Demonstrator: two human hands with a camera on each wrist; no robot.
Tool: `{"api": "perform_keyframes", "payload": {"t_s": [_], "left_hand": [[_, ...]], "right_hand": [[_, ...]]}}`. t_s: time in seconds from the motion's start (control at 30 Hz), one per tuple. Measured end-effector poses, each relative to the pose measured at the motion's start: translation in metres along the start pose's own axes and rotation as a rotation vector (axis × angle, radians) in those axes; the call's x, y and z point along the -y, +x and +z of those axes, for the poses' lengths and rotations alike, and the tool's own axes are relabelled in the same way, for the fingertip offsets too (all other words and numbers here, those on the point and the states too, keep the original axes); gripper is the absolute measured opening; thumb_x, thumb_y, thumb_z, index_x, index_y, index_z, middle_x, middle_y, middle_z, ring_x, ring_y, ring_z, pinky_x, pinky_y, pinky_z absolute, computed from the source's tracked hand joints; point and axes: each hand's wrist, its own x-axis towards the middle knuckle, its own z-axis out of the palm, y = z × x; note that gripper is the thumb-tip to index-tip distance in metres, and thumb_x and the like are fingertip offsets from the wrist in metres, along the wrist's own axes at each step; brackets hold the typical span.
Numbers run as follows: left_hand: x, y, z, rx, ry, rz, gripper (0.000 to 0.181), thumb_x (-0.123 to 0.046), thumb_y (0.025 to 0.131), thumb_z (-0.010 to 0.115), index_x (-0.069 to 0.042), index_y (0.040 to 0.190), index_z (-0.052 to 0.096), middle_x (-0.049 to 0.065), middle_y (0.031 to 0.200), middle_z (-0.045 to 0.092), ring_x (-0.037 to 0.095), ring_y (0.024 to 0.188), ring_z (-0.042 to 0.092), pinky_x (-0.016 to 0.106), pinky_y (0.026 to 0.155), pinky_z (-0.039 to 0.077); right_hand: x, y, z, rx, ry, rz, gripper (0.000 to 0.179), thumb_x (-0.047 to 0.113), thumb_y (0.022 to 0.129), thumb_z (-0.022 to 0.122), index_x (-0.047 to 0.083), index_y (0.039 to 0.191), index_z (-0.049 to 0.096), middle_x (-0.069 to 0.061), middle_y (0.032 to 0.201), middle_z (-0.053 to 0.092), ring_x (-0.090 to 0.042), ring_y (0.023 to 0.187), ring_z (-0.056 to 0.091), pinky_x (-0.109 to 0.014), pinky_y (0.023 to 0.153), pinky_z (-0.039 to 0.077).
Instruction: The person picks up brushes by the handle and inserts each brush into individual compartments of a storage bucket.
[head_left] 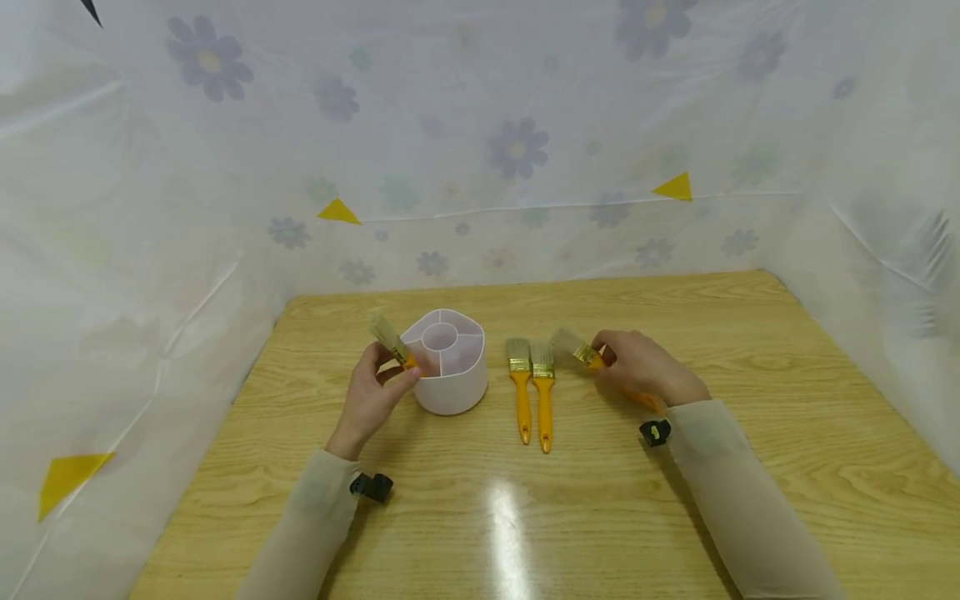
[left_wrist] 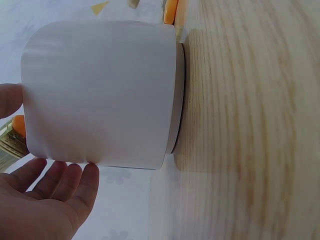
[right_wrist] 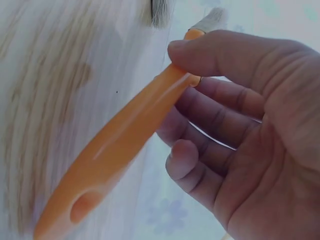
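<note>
A white round organizer with several compartments stands on the table. My left hand holds its left side, fingertips against the wall and thumb at the rim. Between thumb and fingers, a paintbrush leans out of the left compartment, bristles up; its handle is mostly hidden inside. My right hand pinches another paintbrush by its orange handle near the metal band, bristles pointing left and away. Two more paintbrushes, a left one and a right one, lie side by side between organizer and right hand.
The wood-grain table runs back to a flowered plastic curtain, with similar sheeting at both sides. Yellow triangles are stuck on the curtain. A small black device is strapped to each wrist.
</note>
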Motion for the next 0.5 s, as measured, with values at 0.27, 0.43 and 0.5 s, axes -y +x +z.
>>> {"api": "perform_keyframes", "payload": {"t_s": [0.27, 0.43, 0.5], "left_hand": [[-0.001, -0.001, 0.001, -0.002, -0.014, -0.013, 0.051, -0.001, 0.086, 0.068, 0.012, 0.128, 0.042, 0.026, 0.122, 0.048, 0.033, 0.115, 0.048, 0.050, 0.102, 0.040], [-0.002, -0.001, 0.001, 0.000, -0.012, -0.009, 0.052, -0.001, 0.086, 0.068, 0.013, 0.128, 0.041, 0.026, 0.123, 0.048, 0.035, 0.116, 0.047, 0.052, 0.102, 0.039], [-0.002, -0.001, 0.001, 0.000, -0.011, -0.011, 0.053, -0.001, 0.086, 0.068, 0.013, 0.129, 0.041, 0.026, 0.123, 0.048, 0.036, 0.117, 0.047, 0.052, 0.102, 0.039]], "right_hand": [[0.006, 0.001, 0.001, 0.002, 0.004, -0.017, 0.038, 0.015, 0.090, 0.067, 0.005, 0.124, 0.055, -0.006, 0.099, 0.065, -0.019, 0.084, 0.061, -0.042, 0.076, 0.052], [0.013, 0.002, -0.001, -0.007, 0.000, -0.035, 0.040, 0.015, 0.089, 0.066, 0.005, 0.126, 0.054, -0.006, 0.097, 0.064, -0.017, 0.079, 0.059, -0.038, 0.071, 0.051], [0.017, 0.002, -0.002, -0.015, -0.001, -0.047, 0.042, 0.015, 0.089, 0.065, 0.004, 0.128, 0.053, -0.006, 0.097, 0.063, -0.016, 0.077, 0.058, -0.037, 0.069, 0.051]]}}
